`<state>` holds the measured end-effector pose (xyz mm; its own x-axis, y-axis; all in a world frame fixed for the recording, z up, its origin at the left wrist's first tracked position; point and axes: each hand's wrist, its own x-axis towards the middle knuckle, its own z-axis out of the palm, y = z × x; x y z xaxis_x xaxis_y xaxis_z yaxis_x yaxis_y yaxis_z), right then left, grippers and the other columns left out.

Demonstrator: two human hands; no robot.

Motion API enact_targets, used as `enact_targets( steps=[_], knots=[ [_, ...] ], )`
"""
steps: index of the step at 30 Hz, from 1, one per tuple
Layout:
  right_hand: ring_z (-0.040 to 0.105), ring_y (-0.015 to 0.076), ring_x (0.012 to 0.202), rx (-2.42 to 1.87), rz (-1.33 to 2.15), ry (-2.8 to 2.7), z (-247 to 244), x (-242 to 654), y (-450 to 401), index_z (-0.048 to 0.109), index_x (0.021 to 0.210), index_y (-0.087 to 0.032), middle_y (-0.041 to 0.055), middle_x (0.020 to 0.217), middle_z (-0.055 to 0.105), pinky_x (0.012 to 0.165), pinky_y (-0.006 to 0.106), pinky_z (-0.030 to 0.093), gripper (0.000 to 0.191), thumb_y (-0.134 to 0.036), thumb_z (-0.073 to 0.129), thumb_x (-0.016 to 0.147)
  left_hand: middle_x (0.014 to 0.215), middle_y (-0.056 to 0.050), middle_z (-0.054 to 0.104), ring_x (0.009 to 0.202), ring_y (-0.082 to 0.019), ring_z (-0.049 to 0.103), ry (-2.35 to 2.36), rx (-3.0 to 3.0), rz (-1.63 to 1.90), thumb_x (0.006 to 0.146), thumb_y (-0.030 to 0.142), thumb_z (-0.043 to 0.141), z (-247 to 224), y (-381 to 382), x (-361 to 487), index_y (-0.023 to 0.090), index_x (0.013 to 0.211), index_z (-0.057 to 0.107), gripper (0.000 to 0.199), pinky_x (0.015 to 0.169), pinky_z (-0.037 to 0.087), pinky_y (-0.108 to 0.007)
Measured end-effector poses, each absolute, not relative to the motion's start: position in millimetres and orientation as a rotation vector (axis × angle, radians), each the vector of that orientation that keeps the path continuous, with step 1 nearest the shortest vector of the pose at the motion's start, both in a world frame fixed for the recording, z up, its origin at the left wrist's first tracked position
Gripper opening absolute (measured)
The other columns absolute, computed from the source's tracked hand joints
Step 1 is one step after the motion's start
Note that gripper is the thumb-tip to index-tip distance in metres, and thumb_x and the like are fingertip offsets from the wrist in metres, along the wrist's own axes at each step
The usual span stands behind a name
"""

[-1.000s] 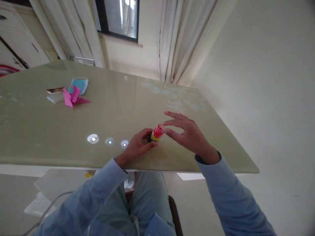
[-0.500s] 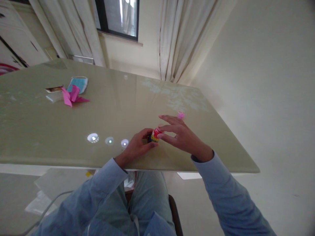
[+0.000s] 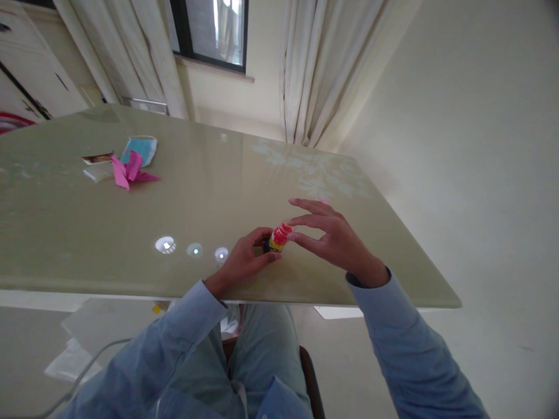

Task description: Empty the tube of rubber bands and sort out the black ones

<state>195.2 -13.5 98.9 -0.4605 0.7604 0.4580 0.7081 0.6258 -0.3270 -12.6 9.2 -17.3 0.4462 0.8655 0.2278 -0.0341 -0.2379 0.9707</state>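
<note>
My left hand (image 3: 247, 254) is closed around a small bottle (image 3: 278, 238) with a red upper part and a yellow and dark lower part. The bottle leans to the right, just above or on the table; which of the two I cannot tell. Beside its red top is my right hand (image 3: 325, 231), fingers spread, with thumb and forefinger tips very close to the rim. Nothing shows between those fingers. A small pink object (image 3: 322, 201) lies behind the right hand, which hides most of it.
On the glossy table (image 3: 209, 192), at the far left, lie a pink folded-paper piece (image 3: 132, 170), a blue face mask (image 3: 142, 151), a small card (image 3: 98, 157) and a clear plastic packet (image 3: 98, 172). The table's front edge runs close below my hands. A wall (image 3: 471, 145) stands to the right.
My right hand has drawn slightly right, away from the bottle's top, showing more of the red part and covering more of the small pink object. My left hand has stayed almost still.
</note>
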Motion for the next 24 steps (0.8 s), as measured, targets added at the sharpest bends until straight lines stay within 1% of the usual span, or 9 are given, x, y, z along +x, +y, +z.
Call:
enact_targets(
  steps=[4,8,14,20,24],
  knots=[
    [0.062,0.0251,0.126,-1.109,0.134,-2.284,96,192,-14,0.077,0.105,-0.024,0.0104,0.137,0.066,0.113,0.047,0.042,0.018,-0.028,0.072,0.088,0.12,-0.01,0.071,0.107,-0.024,0.068,0.737,1.583,1.009,0.078,0.034,0.078,-18,9,-12,0.019,0.119,0.062,0.046,0.1,0.052,-0.041],
    [0.061,0.0269,0.128,-1.127,0.136,-2.33,88,188,-10,0.078,0.101,-0.023,0.0128,0.137,0.065,0.109,0.047,0.045,0.016,-0.029,0.072,0.088,0.12,-0.01,0.07,0.108,-0.024,0.067,0.727,1.589,1.012,0.079,0.032,0.078,-20,10,-13,0.018,0.12,0.062,0.046,0.1,0.051,-0.041],
    [0.059,0.029,0.13,-1.147,0.118,-2.392,83,188,-9,0.077,0.103,-0.023,0.0146,0.139,0.064,0.11,0.051,0.044,0.018,-0.03,0.073,0.087,0.118,-0.011,0.071,0.107,-0.024,0.068,0.725,1.584,1.004,0.079,0.031,0.078,-19,10,-13,0.018,0.117,0.062,0.044,0.099,0.051,-0.04],
    [0.061,0.0245,0.129,-1.13,0.168,-2.236,94,194,-13,0.076,0.108,-0.023,0.012,0.139,0.064,0.114,0.046,0.042,0.021,-0.03,0.071,0.089,0.12,-0.011,0.07,0.108,-0.025,0.067,0.712,1.525,1.017,0.077,0.032,0.079,-17,10,-12,0.018,0.118,0.062,0.047,0.1,0.051,-0.041],
    [0.061,0.0236,0.128,-1.133,0.244,-2.121,91,204,-16,0.072,0.116,-0.023,0.0113,0.137,0.066,0.115,0.045,0.041,0.03,-0.033,0.073,0.087,0.122,-0.012,0.069,0.108,-0.025,0.067,0.674,1.485,1.019,0.079,0.036,0.078,-18,10,-13,0.018,0.12,0.061,0.048,0.099,0.051,-0.041]
  ],
)
